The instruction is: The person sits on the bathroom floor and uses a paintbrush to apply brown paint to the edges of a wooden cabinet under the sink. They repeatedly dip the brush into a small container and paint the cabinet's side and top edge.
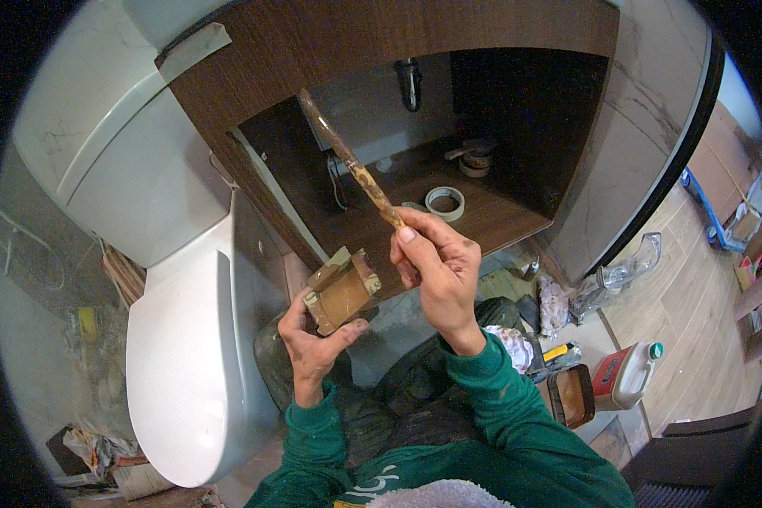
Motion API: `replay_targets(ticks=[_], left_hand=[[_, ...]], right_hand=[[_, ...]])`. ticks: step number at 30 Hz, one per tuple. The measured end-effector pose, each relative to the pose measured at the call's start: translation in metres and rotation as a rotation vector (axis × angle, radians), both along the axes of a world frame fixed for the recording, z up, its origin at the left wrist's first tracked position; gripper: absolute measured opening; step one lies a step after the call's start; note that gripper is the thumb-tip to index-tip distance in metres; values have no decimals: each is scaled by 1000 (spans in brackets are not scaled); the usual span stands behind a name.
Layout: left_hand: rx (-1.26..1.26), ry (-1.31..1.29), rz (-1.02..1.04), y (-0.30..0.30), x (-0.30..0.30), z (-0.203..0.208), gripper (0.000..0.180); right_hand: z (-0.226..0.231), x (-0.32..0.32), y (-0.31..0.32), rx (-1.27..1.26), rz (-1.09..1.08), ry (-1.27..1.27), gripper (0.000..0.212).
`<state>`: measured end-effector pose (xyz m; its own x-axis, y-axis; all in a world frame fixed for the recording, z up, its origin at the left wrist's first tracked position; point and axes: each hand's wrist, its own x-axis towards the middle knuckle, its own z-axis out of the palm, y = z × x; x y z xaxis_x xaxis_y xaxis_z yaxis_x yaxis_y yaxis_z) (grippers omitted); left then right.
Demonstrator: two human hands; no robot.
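Note:
My right hand pinches the yellowish wooden handle of a slim paintbrush, smeared with brown. Its far tip reaches up to the left part of the dark wood-look cabinet front; whether it touches the lower edge there I cannot tell. In my left hand is a small open carton, with torn, stained flaps and a brown inside. The fingers grip its left side and the thumb lies along its near edge. Both hands are in front of the open cabinet, with the carton lower and to the left of the brush.
A white toilet stands close on the left. Inside the cabinet are a roll of masking tape, more rolls and a black drain pipe. To the right are a brown-stained tray, a jug with a green cap, and rags.

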<state>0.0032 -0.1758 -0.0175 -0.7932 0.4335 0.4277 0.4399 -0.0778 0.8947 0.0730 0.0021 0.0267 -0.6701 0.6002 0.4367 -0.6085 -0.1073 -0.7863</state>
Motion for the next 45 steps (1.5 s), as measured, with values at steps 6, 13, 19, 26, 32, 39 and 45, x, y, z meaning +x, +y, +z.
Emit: replay_targets(ticks=[6,13,19,26,32,39,45], left_hand=[[-6,-6,3,-1,1,1,72],[8,-15,3,0,1,0,72],[1,-20,5,-2,-1,-3,72],[20,-30,-6,-1,1,0,73],[-16,-69,18,-2,2,0,76],[7,-19,-4,-2,0,-2,73],[6,-34,-12,-2,0,-2,72]], right_hand=[[0,0,-2,-16,0,-35,25],[1,-3,-1,-5,2,-18,25],[0,1,-3,-11,0,-25,25],[0,-4,-2,-5,12,-5,23],[0,1,-5,-5,20,-5,24],[2,-3,-5,-14,16,-19,24],[2,-1,-6,1,9,1,23]])
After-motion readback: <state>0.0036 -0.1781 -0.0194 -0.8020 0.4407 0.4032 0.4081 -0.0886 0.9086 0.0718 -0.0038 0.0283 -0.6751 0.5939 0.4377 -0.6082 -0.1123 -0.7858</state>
